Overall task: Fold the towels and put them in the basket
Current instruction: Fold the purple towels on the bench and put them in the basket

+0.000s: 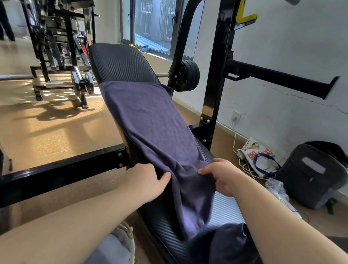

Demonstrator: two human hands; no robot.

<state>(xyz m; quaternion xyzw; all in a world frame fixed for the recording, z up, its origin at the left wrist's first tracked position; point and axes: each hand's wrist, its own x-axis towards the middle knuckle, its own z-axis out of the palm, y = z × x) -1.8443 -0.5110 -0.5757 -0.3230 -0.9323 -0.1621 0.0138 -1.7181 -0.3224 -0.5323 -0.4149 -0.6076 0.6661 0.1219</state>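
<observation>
Towel point(156, 125) of purple-blue cloth lies lengthwise along the black padded worktop point(120, 63), covering its middle and hanging toward the near end, with the far end of the padding left bare. The left grip point(147, 181) holds the towel at the worktop's left edge, thumb on top of the cloth and fingers curled round the hem. The right grip point(222, 175) pinches the towel at the right edge, where the cloth bunches under the fingers. A second, darker cloth point(231, 244) lies crumpled at the near end of the worktop, just beside the right forearm. A woven basket point(128, 235) stands on the floor off the near left corner, with pale grey cloth point(109, 257) inside it. Beyond the right edge a black rack upright point(216, 71) rises, and a printed bag point(257, 157) and a dark backpack point(314, 175) rest on the floor by the wall.
</observation>
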